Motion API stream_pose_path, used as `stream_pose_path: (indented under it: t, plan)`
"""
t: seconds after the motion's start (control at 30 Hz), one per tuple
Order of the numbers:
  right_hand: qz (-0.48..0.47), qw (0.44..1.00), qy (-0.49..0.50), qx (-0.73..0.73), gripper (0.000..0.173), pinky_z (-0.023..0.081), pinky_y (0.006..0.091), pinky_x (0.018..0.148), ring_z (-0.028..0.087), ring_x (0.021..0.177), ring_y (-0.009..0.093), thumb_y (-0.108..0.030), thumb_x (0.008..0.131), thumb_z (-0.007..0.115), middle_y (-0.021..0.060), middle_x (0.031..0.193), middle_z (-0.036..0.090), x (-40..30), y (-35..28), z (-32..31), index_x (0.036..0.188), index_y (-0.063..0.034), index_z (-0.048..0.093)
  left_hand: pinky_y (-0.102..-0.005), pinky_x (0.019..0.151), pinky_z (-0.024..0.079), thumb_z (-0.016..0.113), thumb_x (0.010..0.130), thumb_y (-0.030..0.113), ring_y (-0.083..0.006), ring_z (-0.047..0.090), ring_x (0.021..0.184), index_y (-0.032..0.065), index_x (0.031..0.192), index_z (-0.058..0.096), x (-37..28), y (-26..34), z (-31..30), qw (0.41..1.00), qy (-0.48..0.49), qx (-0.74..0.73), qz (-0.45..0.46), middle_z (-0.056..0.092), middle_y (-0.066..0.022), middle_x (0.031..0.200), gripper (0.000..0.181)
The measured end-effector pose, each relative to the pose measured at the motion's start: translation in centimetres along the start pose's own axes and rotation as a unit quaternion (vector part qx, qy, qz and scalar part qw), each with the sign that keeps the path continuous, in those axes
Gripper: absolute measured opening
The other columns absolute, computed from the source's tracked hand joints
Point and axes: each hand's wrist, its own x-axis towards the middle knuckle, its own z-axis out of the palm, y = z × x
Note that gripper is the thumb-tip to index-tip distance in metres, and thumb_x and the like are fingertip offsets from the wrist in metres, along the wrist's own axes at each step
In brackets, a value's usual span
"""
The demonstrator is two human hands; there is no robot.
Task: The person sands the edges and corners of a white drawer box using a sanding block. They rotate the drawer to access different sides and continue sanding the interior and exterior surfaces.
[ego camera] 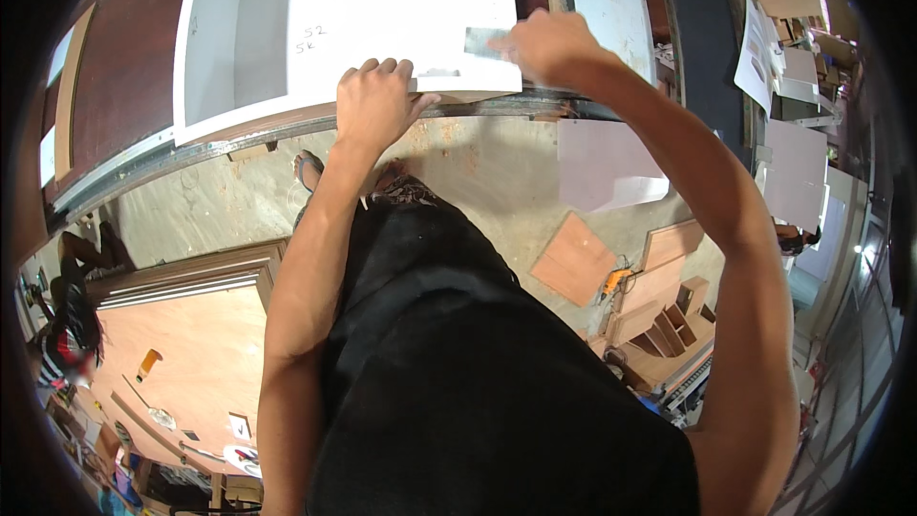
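Observation:
A white cabinet carcass [236,36] lies on the workbench at the top, with handwritten marks on its broad white panel [394,7]. My left hand [376,97] grips the near edge of that panel, fingers on top and thumb at the edge. In my right hand [551,46] is a flat, thin grey blade or sheet [487,41], which rests on or just above the panel's right part; which of the two cannot be told. The right hand is slightly blurred. A small grey patch shows near the panel's front edge, between the hands.
A metal rail [143,165] runs along the bench edge. Pinkish sheets [609,165], a square plywood piece [573,258] and an orange power tool [616,281] lie on the floor. Stacked panels [215,330] stand at lower left, near another person [71,330]. Wooden boxes [670,330] are at right.

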Motion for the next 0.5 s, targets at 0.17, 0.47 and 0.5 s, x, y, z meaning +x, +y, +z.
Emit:
stream_pose_path:
  t: [0.17, 0.47, 0.5]
  plan:
    - [0.068, 0.988, 0.052, 0.128, 0.04, 0.06, 0.0473, 0.096, 0.076, 0.11, 0.034, -0.038, 0.115, 0.053, 0.009, 0.122, 0.081, -2.3, 3.3, -0.6, 0.152, -0.0464, 0.066, -0.048, 0.083, 0.057, 0.082, 0.093, 0.05, -0.0281, 0.073, 0.093, 0.007, 0.097, 0.072, 0.6, 1.5, -0.9, 0.999, -0.049, 0.017, 0.006, 0.077, -0.0075, 0.096, 0.044]
    - [0.244, 0.771, 0.315, 0.496, 0.067, 0.052, 0.0477, 0.114, 0.067, 0.134, 0.041, -0.055, 0.102, 0.07, 0.0237, 0.14, 0.073, -8.3, 4.1, 11.2, 0.161, -0.0241, 0.058, -0.0743, 0.13, 0.018, 0.06, 0.103, 0.02, -0.0464, 0.031, 0.162, -0.0018, 0.171, 0.032, -0.2, 17.5, 2.7, 0.974, -0.13, 0.11, 0.153, 0.043, -0.033, 0.167, 0.077]
    - [0.275, 0.746, 0.297, 0.528, 0.076, 0.05, 0.0461, 0.117, 0.065, 0.138, 0.041, -0.057, 0.1, 0.074, 0.0248, 0.145, 0.07, -9.2, 3.9, 13.0, 0.164, -0.0203, 0.055, -0.0728, 0.131, 0.018, 0.06, 0.103, 0.022, -0.0464, 0.03, 0.163, -0.002, 0.171, 0.031, -0.4, 18.1, 2.9, 0.957, -0.16, 0.065, 0.234, 0.044, -0.0338, 0.167, 0.078]
